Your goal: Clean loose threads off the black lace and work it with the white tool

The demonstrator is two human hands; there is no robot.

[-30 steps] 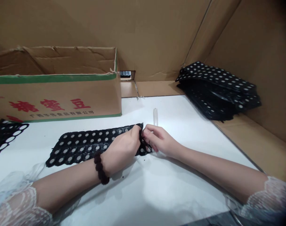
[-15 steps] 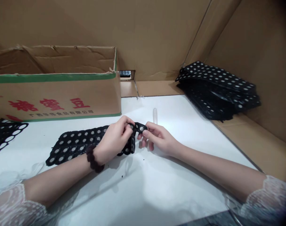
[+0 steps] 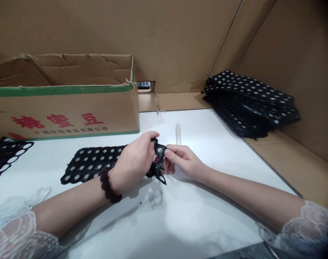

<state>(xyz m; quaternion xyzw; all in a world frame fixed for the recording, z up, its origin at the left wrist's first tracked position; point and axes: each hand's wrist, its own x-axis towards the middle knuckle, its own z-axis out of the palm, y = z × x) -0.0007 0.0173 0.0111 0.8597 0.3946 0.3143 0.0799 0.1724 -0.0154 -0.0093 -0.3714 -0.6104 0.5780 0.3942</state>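
A black sheet (image 3: 90, 158) with rows of pale round discs lies on the white table, and its right end is raised between my hands. My left hand (image 3: 135, 160), with a dark beaded band at the wrist, is closed on that end and covers part of it. My right hand (image 3: 184, 160) pinches the edge of the same sheet between thumb and fingers, beside a pale disc. Below the fingers hangs a torn-looking black strip with open rings. Just behind my right hand lies a small clear tube (image 3: 178, 133).
An open cardboard box (image 3: 72, 108) with green edges and red lettering stands at the back left. A stack of similar dotted black sheets (image 3: 250, 104) lies at the back right. Black ring netting (image 3: 9, 156) sits at the left edge. Cardboard walls (image 3: 180, 43) enclose the white table (image 3: 201, 216).
My left hand has turned and shifted slightly right, with the sheet moving right too. A ragged black strip now dangles below my fingers. My right hand keeps its pinch.
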